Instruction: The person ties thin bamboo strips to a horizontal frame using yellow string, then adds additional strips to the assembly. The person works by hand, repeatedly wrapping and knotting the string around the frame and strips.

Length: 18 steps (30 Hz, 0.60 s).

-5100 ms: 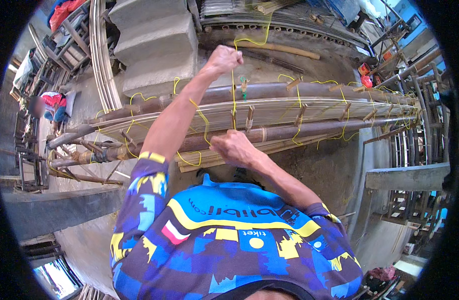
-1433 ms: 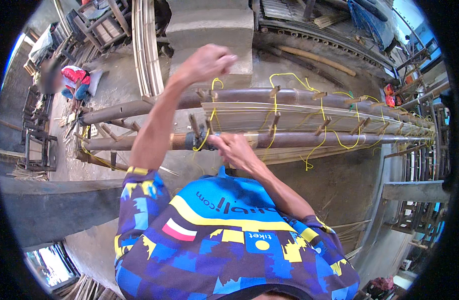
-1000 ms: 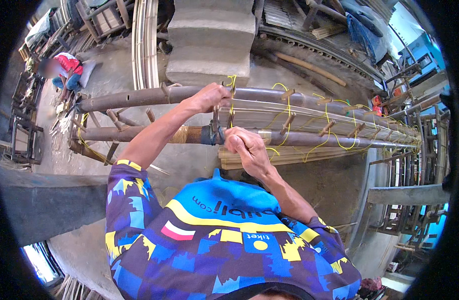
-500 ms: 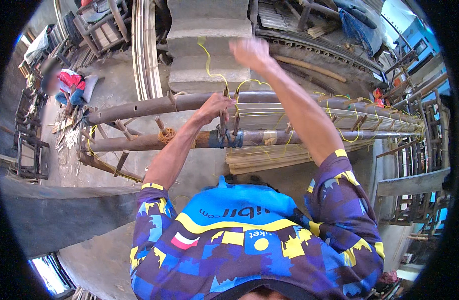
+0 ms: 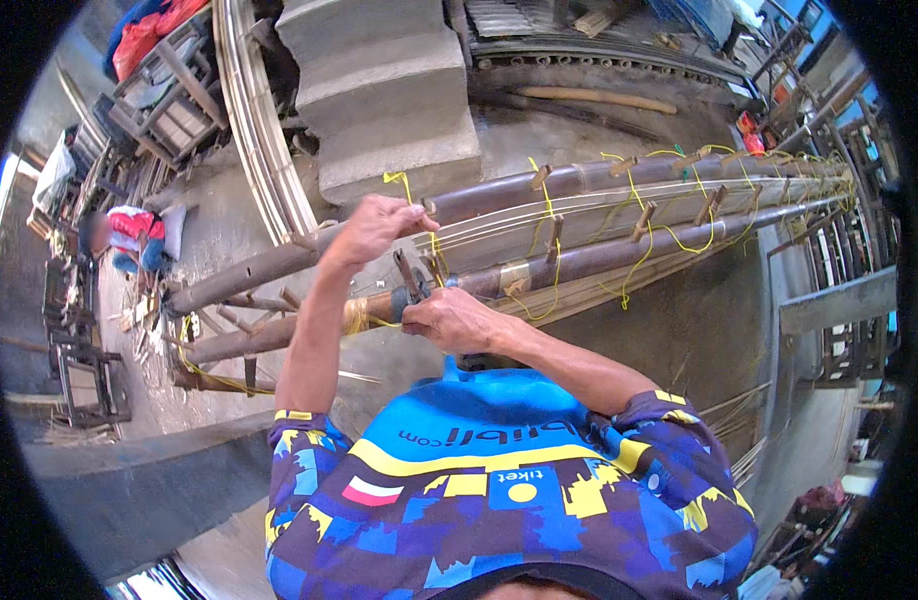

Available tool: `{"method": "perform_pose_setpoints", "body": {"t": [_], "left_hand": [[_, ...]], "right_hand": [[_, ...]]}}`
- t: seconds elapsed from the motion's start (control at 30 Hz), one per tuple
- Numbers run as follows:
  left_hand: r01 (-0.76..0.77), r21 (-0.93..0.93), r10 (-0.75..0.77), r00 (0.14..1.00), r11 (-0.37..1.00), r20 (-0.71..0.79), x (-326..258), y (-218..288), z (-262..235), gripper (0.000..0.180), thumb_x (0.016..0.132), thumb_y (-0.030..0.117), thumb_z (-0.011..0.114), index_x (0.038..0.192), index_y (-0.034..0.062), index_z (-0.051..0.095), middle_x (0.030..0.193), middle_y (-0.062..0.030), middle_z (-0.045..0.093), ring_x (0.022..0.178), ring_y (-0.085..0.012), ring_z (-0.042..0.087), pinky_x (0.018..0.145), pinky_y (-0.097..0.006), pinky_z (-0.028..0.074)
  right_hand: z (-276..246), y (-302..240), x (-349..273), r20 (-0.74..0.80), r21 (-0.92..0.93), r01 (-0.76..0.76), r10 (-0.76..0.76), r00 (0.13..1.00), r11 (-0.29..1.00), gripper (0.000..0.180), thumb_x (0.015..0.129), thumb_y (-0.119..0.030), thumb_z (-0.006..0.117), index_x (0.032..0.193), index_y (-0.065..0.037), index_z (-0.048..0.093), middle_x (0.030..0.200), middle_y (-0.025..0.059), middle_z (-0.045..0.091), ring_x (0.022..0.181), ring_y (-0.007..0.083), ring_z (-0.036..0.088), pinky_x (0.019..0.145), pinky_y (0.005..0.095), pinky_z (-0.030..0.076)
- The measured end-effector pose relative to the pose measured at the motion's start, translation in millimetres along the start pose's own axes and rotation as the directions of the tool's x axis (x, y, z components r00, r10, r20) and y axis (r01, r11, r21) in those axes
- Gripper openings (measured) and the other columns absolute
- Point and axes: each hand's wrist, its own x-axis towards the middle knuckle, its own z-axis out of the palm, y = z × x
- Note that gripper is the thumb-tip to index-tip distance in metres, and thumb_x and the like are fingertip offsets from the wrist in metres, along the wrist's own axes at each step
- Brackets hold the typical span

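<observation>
1. Two dark poles, far point(image 5: 499, 192) and near point(image 5: 484, 282), are slanting up rightward, yellow cord point(image 5: 396, 177) running across them
2. My left hand point(image 5: 379, 232) is sitting nearer the cord's upper end, fingers curled, the cord passing by their tips; whether I'm pinching it, I cannot tell
3. My right hand point(image 5: 449, 318) is bending into a fist at the near pole, its grip hidden, cord showing just left

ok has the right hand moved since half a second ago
Yes: the right hand has come back toward the body, from beyond the far pole to the near pole.
</observation>
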Motion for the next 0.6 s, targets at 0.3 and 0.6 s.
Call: {"method": "perform_pose_setpoints", "body": {"t": [0.3,0.6], "left_hand": [[0.117,0.447,-0.117,0.993,0.887,-0.029,125.9,-86.9,-9.7,0.034,0.080,0.033,0.051,0.074,0.0024,0.063,0.053,-0.0026,0.052,0.046,-0.0110,0.042,0.042,-0.030,0.032],[0.020,0.668,-0.001,1.000,0.744,-0.029,137.6,-22.2,-18.7,0.040,0.085,0.028,0.049,0.102,-0.0083,0.054,0.083,-0.0145,0.062,0.073,-0.0183,0.059,0.065,-0.029,0.047]], "right_hand": [[-10.2,-6.3,-17.6,0.022,-0.074,-0.061,0.062,0.998,0.995,0.011,0.076,-0.013,0.053,0.069,-0.004,0.053,0.062,0.0148,0.055,0.059,0.0293,0.057,0.052,0.0396,0.043],[-60.6,-5.4,-147.3,-0.391,0.918,0.288,0.743,0.543,0.273,0.024,0.089,-0.024,0.044,0.080,-0.003,0.052,0.060,0.0010,0.047,0.050,0.0084,0.041,0.058,0.0245,0.041]]}}
